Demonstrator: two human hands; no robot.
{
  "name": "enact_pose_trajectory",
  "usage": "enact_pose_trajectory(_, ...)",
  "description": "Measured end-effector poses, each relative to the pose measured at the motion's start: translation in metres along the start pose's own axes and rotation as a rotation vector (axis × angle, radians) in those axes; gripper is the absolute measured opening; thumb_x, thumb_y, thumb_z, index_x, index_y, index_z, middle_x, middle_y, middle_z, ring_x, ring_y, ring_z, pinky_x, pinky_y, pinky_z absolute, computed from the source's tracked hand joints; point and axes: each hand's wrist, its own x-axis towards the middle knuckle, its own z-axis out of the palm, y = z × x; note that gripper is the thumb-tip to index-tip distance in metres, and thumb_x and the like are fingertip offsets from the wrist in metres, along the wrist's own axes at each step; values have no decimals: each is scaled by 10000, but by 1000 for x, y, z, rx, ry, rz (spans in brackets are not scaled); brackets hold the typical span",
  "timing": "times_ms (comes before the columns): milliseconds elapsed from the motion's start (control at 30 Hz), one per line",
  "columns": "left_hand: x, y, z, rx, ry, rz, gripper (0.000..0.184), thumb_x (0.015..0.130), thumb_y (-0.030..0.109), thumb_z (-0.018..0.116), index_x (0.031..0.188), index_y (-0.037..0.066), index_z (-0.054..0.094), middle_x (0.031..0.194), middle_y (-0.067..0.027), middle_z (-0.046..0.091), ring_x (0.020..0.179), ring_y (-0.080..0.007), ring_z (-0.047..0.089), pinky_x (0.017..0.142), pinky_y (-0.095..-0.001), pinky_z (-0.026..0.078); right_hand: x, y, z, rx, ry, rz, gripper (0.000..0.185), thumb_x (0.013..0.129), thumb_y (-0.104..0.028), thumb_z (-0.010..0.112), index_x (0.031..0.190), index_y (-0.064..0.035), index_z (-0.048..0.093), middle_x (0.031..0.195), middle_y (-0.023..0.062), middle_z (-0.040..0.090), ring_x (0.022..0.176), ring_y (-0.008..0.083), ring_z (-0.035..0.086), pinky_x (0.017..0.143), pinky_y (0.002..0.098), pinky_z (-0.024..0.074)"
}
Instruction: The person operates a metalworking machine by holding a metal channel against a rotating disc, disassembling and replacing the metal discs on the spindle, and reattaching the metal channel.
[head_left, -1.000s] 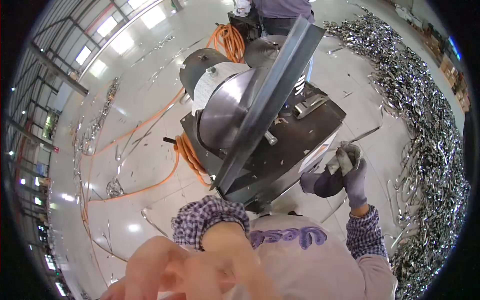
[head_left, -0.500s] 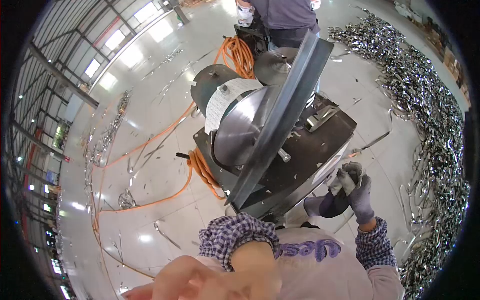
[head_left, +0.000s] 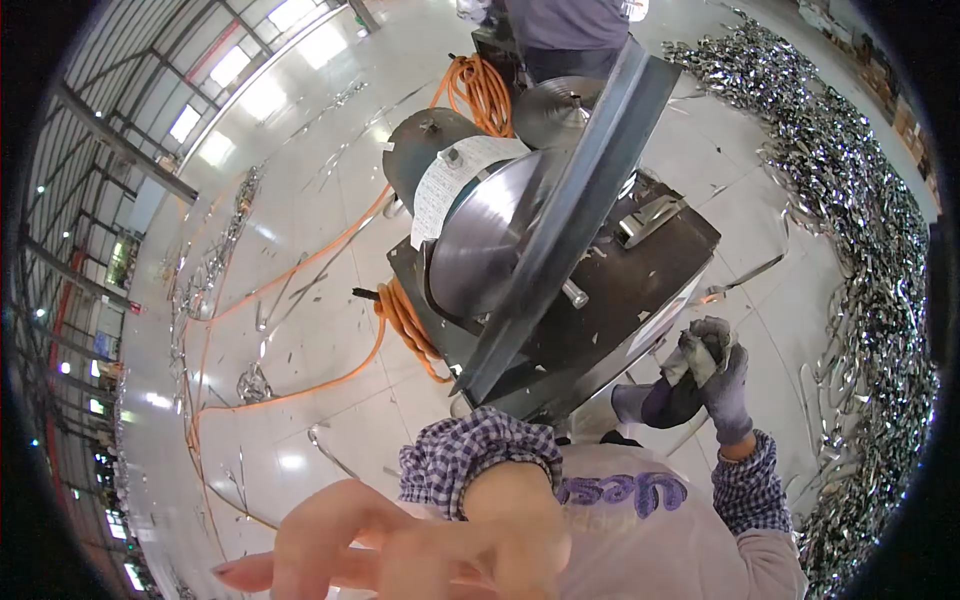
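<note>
My left hand (head_left: 420, 545) is bare and very near the camera at the bottom, partly cut off by the frame edge. Its fingers are bent and somewhat apart, one pointing left, with nothing visible in them. On the right, my right hand (head_left: 728, 390) wears a grey-purple glove. It is closed around a crumpled, dirty glove (head_left: 672, 400), whose dark cuff hangs to the left. Both hands are clear of the machine (head_left: 630, 300), which has a round metal disc (head_left: 490, 235) and a long angled metal bar (head_left: 570, 225) across it.
Orange hose (head_left: 400, 320) is coiled at the machine's left, and another coil (head_left: 475, 95) hangs behind. A second disc (head_left: 560, 110) and a person in dark clothing (head_left: 570, 25) are beyond. Shiny metal strips (head_left: 850, 230) are heaped along the right; loose strips (head_left: 215, 265) litter the left floor.
The view has shifted, so the machine appears farther right. My left hand's fingers have changed pose, with one now showing more plainly toward the left. My right hand still grips the crumpled glove.
</note>
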Motion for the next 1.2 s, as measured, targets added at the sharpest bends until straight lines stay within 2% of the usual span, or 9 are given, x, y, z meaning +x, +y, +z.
enact_pose_trajectory(100,6,5,5,67,36,-79,550,936,404,334,1376,76,305,1311,-91,290,1000,-169,440,600,-374,553,-1,-5,-4,-110,-28,-42,152,834,7,599,981,16,558,917,60,613,864,135,596,784,269,480)
enact_pose_trajectory(200,11,6,3,-30,82,-201,574,935,413,339,1382,59,281,1293,-102,338,952,-181,478,603,-364,554,-3,-8,-1,43,-19,19,183,833,10,603,1009,18,553,937,64,617,865,139,597,788,271,482)
enact_pose_trajectory(367,3,-50,-29,17,185,68,641,930,423,398,1435,186,83,1336,-100,309,1118,-268,413,875,-513,390,-11,6,-8,52,-17,-100,233,847,-16,598,1067,14,528,983,88,600,882,148,591,783,284,481)
enact_pose_trajectory(433,-10,-67,-55,100,260,-1,649,944,450,345,1448,188,31,1370,-86,270,1167,-298,384,936,-568,355,-6,11,-17,-113,-32,-148,259,848,-16,590,1091,13,505,1013,114,577,919,176,584,804,305,478)
enact_pose_trajectory(467,-21,-70,-72,168,335,-154,637,958,476,279,1448,157,26,1391,-72,241,1170,-309,374,928,-583,362,-7,-7,-16,30,-55,2,254,838,-37,614,1070,17,525,963,115,608,873,170,603,761,295,491)
enact_pose_trajectory(533,-30,-81,-88,204,473,-286,612,968,440,263,1441,119,47,1387,-84,255,1240,-301,332,1003,-633,275,-5,5,-17,60,38,-55,216,836,-59,628,1026,20,563,866,108,641,761,155,623,668,282,499)
enact_pose_trajectory(767,-37,-101,-103,168,514,-270,596,967,429,289,1424,83,128,1337,-135,327,1218,-284,357,1039,-608,242,-6,13,-28,-21,133,-110,153,841,-66,625,967,14,589,789,91,659,698,120,625,614,274,503)
enact_pose_trajectory(967,-37,-109,-105,155,494,-264,601,968,430,282,1428,86,108,1352,-130,314,1224,-296,358,1028,-624,247,-9,13,-31,144,132,13,156,829,-61,630,957,19,592,790,99,661,709,135,634,638,278,500)
enact_pose_trajectory(1200,-38,-112,-104,301,407,-213,630,962,453,275,1433,88,71,1368,-132,309,1228,-299,358,989,-626,308,-6,12,-35,-97,95,-170,215,850,-68,612,1019,34,527,775,88,626,694,122,608,617,260,497)
